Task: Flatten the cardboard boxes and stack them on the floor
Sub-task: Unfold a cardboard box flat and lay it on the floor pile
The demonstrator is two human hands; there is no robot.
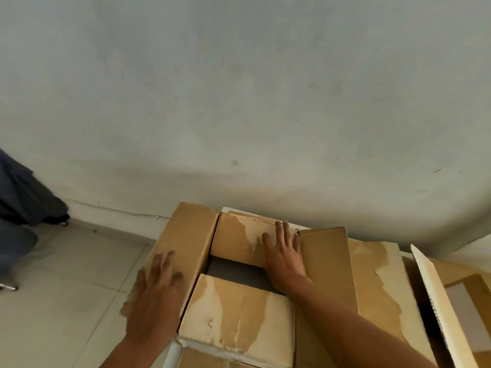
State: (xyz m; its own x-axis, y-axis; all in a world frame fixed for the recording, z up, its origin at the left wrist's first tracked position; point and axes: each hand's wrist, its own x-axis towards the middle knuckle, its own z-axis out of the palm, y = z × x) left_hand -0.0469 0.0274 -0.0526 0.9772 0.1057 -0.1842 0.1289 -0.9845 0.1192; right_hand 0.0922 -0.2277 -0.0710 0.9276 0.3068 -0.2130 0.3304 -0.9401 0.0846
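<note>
Together, left hand (156,290) and right hand (284,252) press cardboard box (235,317) flaps.

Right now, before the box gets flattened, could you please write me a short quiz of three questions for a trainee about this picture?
1. True or false: the left hand and the right hand lie on the same flap of the cardboard box.
2. What stands directly behind the box? A) a plain wall B) a window C) a shelf
3. Fill in: the floor left of the box is covered with pale ___.
Key: 1 false: the left hand rests on the left flap, the right hand on the far flap. 2 A. 3 tiles.
</note>
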